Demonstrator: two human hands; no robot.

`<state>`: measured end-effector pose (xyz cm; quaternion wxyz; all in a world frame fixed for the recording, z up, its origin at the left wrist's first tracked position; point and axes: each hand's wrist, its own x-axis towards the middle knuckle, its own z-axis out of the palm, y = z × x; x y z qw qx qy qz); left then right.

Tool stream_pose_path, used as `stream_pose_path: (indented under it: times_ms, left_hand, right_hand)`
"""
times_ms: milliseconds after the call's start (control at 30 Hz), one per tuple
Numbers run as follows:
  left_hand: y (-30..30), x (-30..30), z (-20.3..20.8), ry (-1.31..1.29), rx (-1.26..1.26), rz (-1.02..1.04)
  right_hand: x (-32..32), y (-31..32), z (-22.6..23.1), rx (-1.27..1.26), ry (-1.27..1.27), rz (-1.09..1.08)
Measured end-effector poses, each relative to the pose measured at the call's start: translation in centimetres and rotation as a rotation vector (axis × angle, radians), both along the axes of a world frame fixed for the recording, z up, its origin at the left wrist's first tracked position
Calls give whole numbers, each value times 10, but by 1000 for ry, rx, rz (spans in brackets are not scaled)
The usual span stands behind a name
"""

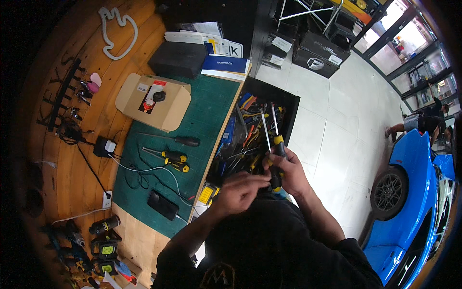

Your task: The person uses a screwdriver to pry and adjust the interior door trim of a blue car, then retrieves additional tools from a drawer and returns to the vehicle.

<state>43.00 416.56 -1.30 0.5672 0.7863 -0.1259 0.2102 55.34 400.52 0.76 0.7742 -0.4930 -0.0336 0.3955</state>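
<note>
My right hand (292, 173) is closed around two screwdrivers with black and yellow handles. The nearer screwdriver (266, 130) and the other screwdriver (278, 142) both have their metal shafts pointing away from me. Beside the handles, my left hand (240, 191) has its fingers stretched toward them; whether the fingertips touch is unclear. Both hands are above the near end of an open drawer (294, 103) full of hand tools, among them pliers (248, 102).
On the green mat (192, 130) at left lie a dark-handled screwdriver (186, 140), two black and yellow screwdrivers (176, 161), a phone (162, 205) and an open cardboard box (163, 108). A blue car (404, 226) stands at right; a person (428, 118) is beyond it.
</note>
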Motion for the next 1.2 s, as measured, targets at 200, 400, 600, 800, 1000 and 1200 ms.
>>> stream_pose_path:
  times_ms: [200,400,600,800,1000,1200]
  left_hand:
    - [14,24,41,274,-679,260]
    - [10,47,36,401,-634,224]
    - [-25,67,11,413,-759,272]
    - [-81,78,-30,446,-1007,354]
    - [-164,101,-86,687,-1220,511]
    - [-271,141,-81,773,-1371,328]
  right_hand:
    - [-26,-6,10,-68,-141,114]
    - [-27,-29,3,-153,-152,141]
    - [-22,-76,-2,-248,-130,156]
    - [10,-140,-20,-192,100,312]
    - [37,-233,-56,-279,180,430]
    - [73,-294,-83,-279,117,500]
